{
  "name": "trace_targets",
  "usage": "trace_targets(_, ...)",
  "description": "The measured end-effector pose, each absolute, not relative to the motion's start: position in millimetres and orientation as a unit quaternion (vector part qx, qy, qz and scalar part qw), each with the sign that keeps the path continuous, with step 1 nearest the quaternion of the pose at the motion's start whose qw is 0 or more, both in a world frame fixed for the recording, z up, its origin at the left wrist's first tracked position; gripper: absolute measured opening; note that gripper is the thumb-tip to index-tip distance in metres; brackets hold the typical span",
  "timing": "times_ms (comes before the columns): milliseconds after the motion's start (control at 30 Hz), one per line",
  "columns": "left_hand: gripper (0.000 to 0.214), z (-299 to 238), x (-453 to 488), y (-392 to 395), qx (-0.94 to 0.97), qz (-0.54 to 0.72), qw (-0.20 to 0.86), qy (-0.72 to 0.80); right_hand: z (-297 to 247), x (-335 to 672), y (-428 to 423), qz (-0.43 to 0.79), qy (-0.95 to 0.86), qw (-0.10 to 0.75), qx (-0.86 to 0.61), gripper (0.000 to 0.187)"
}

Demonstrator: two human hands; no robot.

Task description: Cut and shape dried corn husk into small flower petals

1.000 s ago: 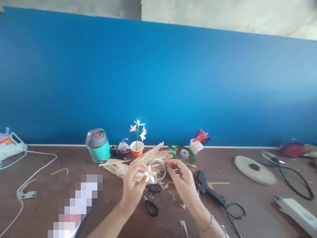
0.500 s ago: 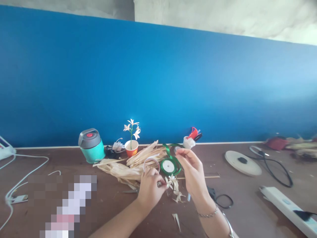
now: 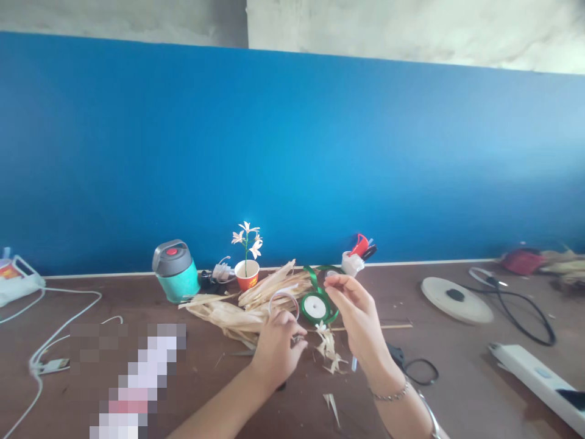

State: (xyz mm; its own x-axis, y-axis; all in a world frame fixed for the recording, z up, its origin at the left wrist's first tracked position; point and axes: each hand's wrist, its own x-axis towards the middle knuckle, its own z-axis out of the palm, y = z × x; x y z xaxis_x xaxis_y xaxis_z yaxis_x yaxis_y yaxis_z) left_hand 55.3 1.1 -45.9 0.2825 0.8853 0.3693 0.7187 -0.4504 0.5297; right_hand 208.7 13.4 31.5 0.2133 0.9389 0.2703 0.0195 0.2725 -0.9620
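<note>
The left hand (image 3: 274, 353) sits lower than before, husk flower (image 3: 328, 349) at its 3 o'clock, and the right hand (image 3: 361, 320) now uncovers the ribbon spool (image 3: 315, 306).

Head camera, forward-down, close over table (image 3: 461, 372).

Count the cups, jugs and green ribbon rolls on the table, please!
Cups: 2 (red paper cup, white cup)
Jugs: 1 (teal jug)
Green ribbon rolls: 1
Total: 4
</note>
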Motion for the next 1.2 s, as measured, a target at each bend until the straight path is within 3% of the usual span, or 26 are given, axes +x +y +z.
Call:
trace_targets(200, 0.022, -29, -27, 10, 0.732, 0.378, 0.062, 0.564, 26, 208, 17, 0.384, -0.510, 0.606, -0.474, 0.018)
trace_targets(300, 0.020, -30, -59, 8, 0.725, 0.341, 0.070, 0.594, 24, 206, 17, 0.380, -0.526, 0.588, -0.483, 0.020)
trace_targets(433, 0.041, -35, -72, 0, 0.748, 0.280, 0.065, 0.598, 22, 203, 17, 0.371, -0.559, 0.557, -0.490, 0.021)
trace_targets(633, 0.028, -33, -67, -2, 0.778, 0.262, 0.072, 0.567, 18, 199, 18, 0.339, -0.620, 0.503, -0.497, 0.018)
trace_targets(733, 0.023, -29, -74, 5, 0.777, 0.292, 0.098, 0.549, 15, 194, 14, 0.312, -0.684, 0.443, -0.488, 0.017)
trace_targets(867, 0.027, -17, -99, 19, 0.682, 0.353, 0.049, 0.638, 12, 181, 0, 0.306, -0.790, 0.287, -0.447, 0.019)
trace_targets(967, 0.034, -6, -120, 28, 0.627, 0.269, 0.024, 0.731, 7, 175, -9, 0.279, -0.831, 0.184, -0.445, 0.017)
trace_targets(1200, 0.021, -9, -125, 48, 0.677, 0.172, 0.058, 0.714, -4, 172, -10, 0.235, -0.843, 0.151, -0.459, 0.016)
